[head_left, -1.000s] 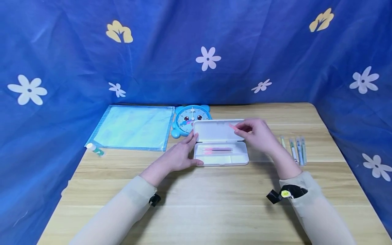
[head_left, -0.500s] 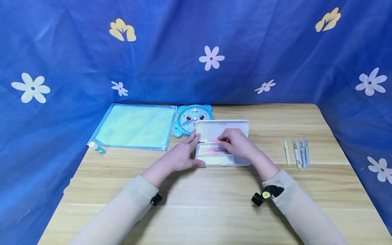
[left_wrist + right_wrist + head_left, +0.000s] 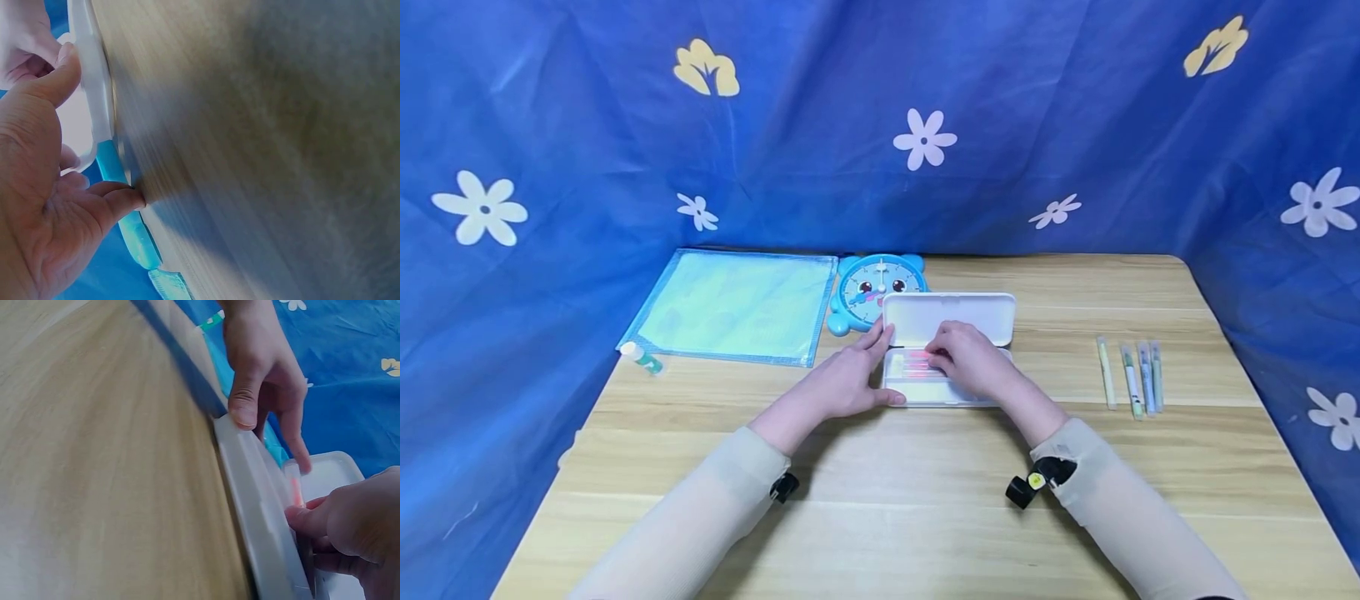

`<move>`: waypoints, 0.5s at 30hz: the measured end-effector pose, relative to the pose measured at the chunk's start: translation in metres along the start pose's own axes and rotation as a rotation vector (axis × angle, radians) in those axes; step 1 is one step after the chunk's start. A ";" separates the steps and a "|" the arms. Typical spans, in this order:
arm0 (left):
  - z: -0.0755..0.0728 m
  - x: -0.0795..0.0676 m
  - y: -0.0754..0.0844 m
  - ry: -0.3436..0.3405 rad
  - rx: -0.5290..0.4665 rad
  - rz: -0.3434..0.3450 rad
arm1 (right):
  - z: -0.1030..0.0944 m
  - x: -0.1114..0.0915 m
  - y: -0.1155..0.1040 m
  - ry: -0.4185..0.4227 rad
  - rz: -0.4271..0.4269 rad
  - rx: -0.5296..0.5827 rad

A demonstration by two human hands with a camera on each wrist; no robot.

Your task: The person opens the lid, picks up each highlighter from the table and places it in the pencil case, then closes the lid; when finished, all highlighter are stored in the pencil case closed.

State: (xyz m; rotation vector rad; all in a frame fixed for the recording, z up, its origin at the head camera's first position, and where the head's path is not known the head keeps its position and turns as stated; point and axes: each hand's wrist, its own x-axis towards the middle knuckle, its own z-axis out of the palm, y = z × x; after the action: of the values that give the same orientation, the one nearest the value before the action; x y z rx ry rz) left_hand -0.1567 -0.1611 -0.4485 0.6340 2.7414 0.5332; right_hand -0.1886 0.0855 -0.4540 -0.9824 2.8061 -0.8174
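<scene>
A white pencil case [image 3: 925,312] lies with its lid raised on the table. At its left end, my left hand [image 3: 846,381] holds the case, thumb at the front corner and a finger against the lid. My right hand [image 3: 973,360] is over the tray, its thumb and fingers pinching a pink pen [image 3: 295,487] with a clear end, shown in the right wrist view. Beside those fingertips, pink pens [image 3: 914,363] lie in the back compartment; my right hand hides their right ends. In the left wrist view, the thumb [image 3: 62,78] is by the case's white edge.
Several capped pens [image 3: 1131,379] in yellow, green and blue lie at the right. Behind the case stands a blue cartoon clock [image 3: 880,287]. A light-blue mesh pouch [image 3: 737,304] and a glue stick [image 3: 642,358] are to the left. A blue floral curtain [image 3: 805,167] surrounds the table.
My right hand has moved left and down from before the raised lid into the tray, bringing the pink pen with it. The left hand stays on the case.
</scene>
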 end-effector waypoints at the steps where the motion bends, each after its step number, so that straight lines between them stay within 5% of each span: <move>1: 0.000 0.000 0.000 0.001 -0.002 0.001 | 0.001 0.000 0.000 0.001 -0.002 -0.004; 15: -0.002 -0.001 0.001 -0.007 0.002 -0.009 | 0.000 -0.003 -0.004 -0.043 -0.068 -0.048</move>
State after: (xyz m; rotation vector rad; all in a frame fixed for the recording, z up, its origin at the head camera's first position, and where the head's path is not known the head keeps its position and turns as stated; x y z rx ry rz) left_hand -0.1565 -0.1611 -0.4466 0.6226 2.7373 0.5254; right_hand -0.1835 0.0849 -0.4520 -1.0946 2.7826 -0.7301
